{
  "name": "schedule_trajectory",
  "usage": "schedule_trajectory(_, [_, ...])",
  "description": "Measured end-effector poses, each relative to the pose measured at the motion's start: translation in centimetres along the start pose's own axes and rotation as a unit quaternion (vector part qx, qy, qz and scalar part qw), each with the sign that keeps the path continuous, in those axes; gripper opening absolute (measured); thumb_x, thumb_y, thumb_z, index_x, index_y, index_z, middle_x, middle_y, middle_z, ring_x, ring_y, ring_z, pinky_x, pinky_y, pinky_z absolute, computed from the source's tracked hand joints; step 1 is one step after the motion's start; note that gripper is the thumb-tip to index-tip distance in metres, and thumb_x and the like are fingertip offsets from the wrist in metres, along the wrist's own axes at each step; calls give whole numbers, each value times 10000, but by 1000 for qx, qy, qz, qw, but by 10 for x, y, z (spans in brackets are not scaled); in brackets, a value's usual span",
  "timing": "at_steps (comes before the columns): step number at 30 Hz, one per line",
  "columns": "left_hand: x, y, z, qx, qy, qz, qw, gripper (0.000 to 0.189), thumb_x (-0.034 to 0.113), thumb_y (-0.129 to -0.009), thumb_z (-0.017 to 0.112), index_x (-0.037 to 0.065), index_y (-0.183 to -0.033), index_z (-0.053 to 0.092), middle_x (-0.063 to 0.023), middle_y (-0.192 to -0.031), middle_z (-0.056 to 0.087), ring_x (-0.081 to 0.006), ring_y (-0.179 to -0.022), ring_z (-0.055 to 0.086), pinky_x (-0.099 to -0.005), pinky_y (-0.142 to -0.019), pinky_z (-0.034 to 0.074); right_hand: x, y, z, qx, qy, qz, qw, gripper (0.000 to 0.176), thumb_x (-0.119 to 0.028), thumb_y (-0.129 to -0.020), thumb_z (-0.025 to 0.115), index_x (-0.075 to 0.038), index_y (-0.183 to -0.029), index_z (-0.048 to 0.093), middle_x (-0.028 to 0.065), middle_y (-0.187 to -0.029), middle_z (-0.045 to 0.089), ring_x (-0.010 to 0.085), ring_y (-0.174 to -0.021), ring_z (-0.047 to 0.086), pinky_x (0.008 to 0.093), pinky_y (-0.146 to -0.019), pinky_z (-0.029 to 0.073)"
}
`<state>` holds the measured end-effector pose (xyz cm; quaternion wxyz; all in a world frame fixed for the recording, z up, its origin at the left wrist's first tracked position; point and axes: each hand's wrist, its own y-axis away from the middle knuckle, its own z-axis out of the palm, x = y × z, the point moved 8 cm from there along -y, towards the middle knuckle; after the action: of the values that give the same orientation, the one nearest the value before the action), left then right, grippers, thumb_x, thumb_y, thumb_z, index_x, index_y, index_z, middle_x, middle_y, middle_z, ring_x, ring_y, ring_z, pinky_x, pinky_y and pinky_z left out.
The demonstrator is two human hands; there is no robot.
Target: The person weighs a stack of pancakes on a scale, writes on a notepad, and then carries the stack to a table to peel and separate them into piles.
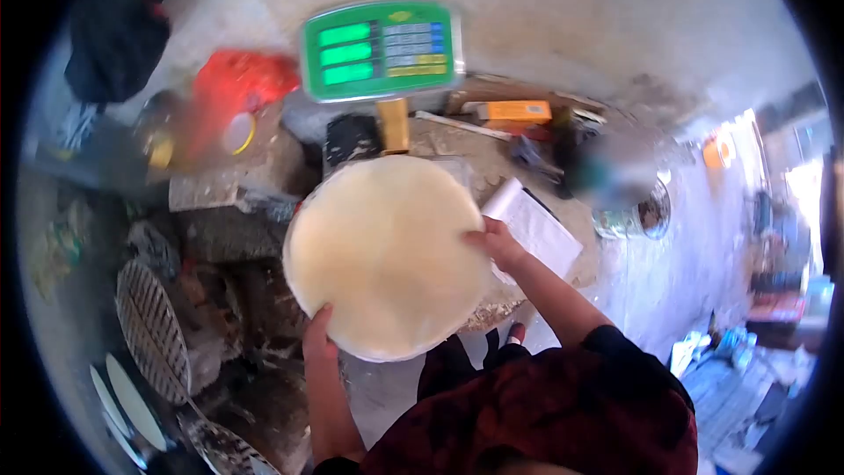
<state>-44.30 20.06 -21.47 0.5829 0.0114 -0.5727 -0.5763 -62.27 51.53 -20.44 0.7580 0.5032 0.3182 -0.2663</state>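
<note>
A large, round, cream-coloured disc that looks like a flatbread (387,255) is held out in front of me. My left hand (318,334) grips its lower left edge, thumb on top and fingers hidden beneath. On the right edge, my right hand (497,244) has the thumb side over the surface, with the other fingers mostly out of sight. Just beyond the disc stands a digital scale (382,48) with a green panel and lit displays; its platform is largely covered by the disc. An open notebook (536,233) lies beside my right hand.
An orange box (514,112) and small clutter sit at the table's back. A red plastic bag (242,79) is at the back left. A woven rack (151,330) and pale round plates (136,400) stand at lower left. A clear container (655,211) is on the right.
</note>
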Motion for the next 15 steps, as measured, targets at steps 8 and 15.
schedule_trajectory(8, [18, 83, 102, -87, -77, 28, 993, 453, 124, -776, 519, -47, -1172, 382, -152, -1116, 481, -277, -1013, 483, -389, -843, 410, -52, 79, -50, 15, 24, -54, 998, 278, -103, -699, 619, -2, -956, 588, 59, -854, 612, 136, -732, 585, 271, -698, 467])
schedule_trajectory(15, [-56, 175, 237, -227, -160, -1, 961, 444, 167, -772, 527, -57, -1137, 409, -154, -1075, 504, -267, -954, 508, -373, -808, 417, -55, 240, -198, 115, -35, -173, 978, 272, -103, -681, 613, 19, -923, 590, 64, -802, 612, 134, -697, 579, 269, -661, 468])
